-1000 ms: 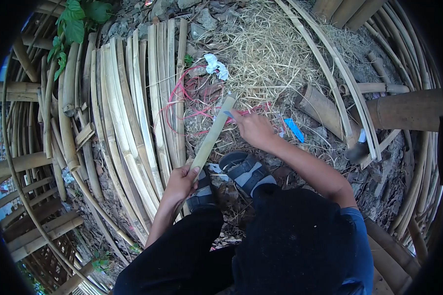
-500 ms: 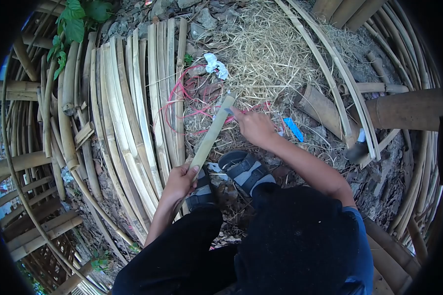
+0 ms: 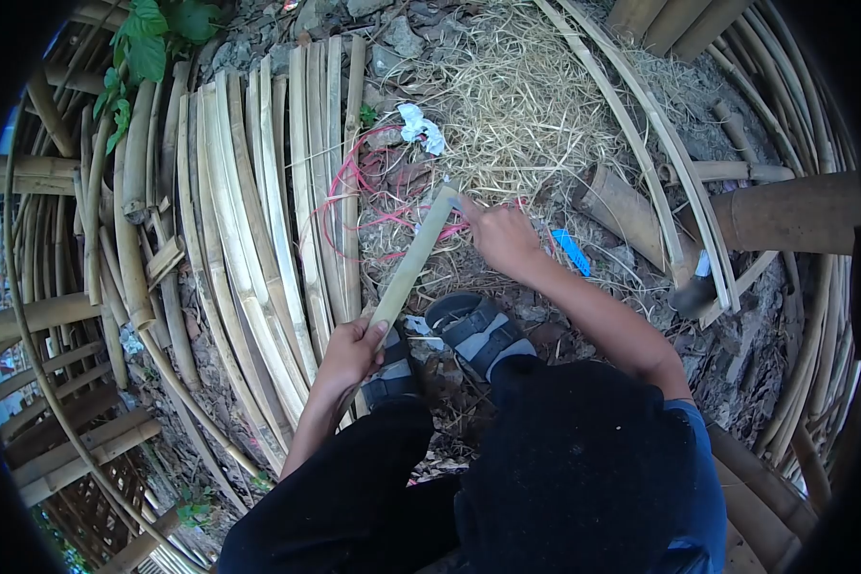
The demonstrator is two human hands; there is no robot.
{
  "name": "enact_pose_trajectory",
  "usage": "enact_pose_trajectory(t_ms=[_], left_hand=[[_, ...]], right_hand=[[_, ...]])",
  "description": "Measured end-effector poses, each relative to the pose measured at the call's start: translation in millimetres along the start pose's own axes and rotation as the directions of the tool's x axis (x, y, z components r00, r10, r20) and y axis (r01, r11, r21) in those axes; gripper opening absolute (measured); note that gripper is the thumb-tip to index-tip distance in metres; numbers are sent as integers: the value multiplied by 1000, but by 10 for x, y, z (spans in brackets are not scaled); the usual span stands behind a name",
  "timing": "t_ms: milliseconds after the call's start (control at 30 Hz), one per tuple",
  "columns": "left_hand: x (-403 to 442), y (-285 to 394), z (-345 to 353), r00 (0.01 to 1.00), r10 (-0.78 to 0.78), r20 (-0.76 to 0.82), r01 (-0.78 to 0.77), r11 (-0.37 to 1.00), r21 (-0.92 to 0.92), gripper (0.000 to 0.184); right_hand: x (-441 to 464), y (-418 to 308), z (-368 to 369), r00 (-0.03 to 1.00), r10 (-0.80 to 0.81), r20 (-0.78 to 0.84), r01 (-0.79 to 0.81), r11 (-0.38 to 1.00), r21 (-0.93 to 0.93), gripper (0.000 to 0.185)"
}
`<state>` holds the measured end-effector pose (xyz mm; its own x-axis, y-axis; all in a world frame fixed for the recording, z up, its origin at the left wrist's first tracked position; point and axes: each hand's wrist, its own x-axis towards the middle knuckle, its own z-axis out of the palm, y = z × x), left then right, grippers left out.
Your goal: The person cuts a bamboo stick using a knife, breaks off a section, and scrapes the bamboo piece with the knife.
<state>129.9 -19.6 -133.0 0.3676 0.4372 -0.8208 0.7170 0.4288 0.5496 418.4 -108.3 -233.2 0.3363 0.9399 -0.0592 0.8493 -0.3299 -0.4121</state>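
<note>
My left hand (image 3: 347,354) is closed round the near end of a pale green bamboo strip (image 3: 413,263), which slants up and away from me. At the strip's far end, my right hand (image 3: 500,234) is closed, its index finger reaching toward the strip's edge. A small grey-blue knife blade (image 3: 455,204) shows between that finger and the bamboo, against the strip's right edge. The knife's handle is hidden inside my fist. Both sandals (image 3: 478,330) are on the ground just below the strip.
Split bamboo slats (image 3: 249,210) lie side by side on the left. Pink string (image 3: 349,182), crumpled white paper (image 3: 419,129) and a heap of pale shavings (image 3: 517,105) lie beyond my hands. A blue plastic piece (image 3: 571,252) and a thick bamboo pole (image 3: 780,215) are to the right.
My right hand has shifted slightly to the right and up, with the blade nearer the strip's far tip. My left hand and the strip look almost unmoved.
</note>
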Motion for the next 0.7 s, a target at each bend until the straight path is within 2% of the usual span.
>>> enact_pose_trajectory(t_ms=[100, 200, 300, 433, 500, 533, 600, 700], left_hand=[[45, -51, -19, 1000, -1, -2, 1, 1000, 12, 29], [-6, -3, -1, 1000, 7, 1, -7, 1000, 0, 29], [4, 7, -2, 1000, -12, -9, 12, 1000, 28, 28], [9, -17, -4, 1000, 6, -8, -6, 1000, -14, 28], [36, -42, -20, 1000, -16, -13, 17, 999, 34, 26], [29, -32, -23, 1000, -16, -13, 16, 999, 36, 26], [-11, 12, -5, 1000, 0, 14, 0, 1000, -19, 25], [21, -1, -17, 1000, -11, 13, 10, 1000, 17, 26]], right_hand=[[-39, -65, -5, 999, -30, 36, 29, 1000, 11, 43], [-7, -49, -8, 999, 35, 23, -35, 999, 16, 44], [-150, -178, 43, 997, -75, 35, 72, 994, 86, 48], [-91, -103, 33, 1000, -15, 22, 15, 1000, 13, 48], [-210, -202, 110, 992, -128, -19, 129, 990, 66, 48], [-174, -171, 92, 992, -127, -21, 128, 990, 66, 48], [-72, -96, 1, 1000, -23, 21, 23, 1000, 0, 47], [-190, -186, 65, 995, -96, -21, 97, 993, 62, 46]])
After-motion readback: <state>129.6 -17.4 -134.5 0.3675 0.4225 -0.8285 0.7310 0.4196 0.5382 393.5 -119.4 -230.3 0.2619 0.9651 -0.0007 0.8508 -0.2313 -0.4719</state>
